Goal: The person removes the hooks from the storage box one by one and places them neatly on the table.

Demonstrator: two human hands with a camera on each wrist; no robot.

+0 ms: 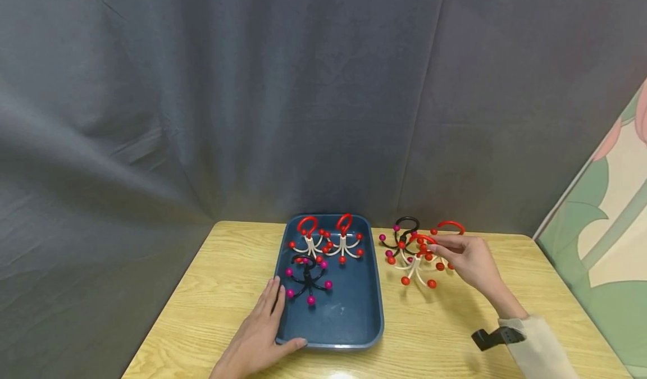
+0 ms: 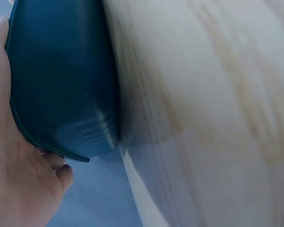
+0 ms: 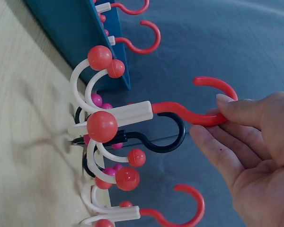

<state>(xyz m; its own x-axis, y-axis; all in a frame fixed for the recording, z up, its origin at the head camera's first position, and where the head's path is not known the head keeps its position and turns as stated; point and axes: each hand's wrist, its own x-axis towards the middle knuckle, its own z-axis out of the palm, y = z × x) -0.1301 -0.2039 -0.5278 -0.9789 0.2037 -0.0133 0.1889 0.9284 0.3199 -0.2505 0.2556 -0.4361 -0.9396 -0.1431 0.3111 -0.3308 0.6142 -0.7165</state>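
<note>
My right hand (image 1: 470, 258) pinches the red hook of a white several-armed hanger with red ball tips (image 3: 132, 112). The hanger is above the table, its arms spreading downward. Behind it on the table are a black hanger with pink balls (image 1: 407, 219) and another white hanger with a red hook (image 1: 451, 224), partly hidden by the hand. My left hand (image 1: 255, 325) rests at the near left corner of a dark blue tray (image 1: 349, 314), fingers straight along its side and thumb on the front rim. Inside the tray are two red-and-white hangers (image 1: 343, 238) and a black one (image 1: 307, 278).
The wooden table (image 1: 222, 272) supports everything. A grey cloth (image 1: 313, 98) hangs right behind it and down the left side. To the right is a panel with a leaf pattern (image 1: 606, 244). A black strap with a small device (image 1: 497, 337) sits on the right sleeve.
</note>
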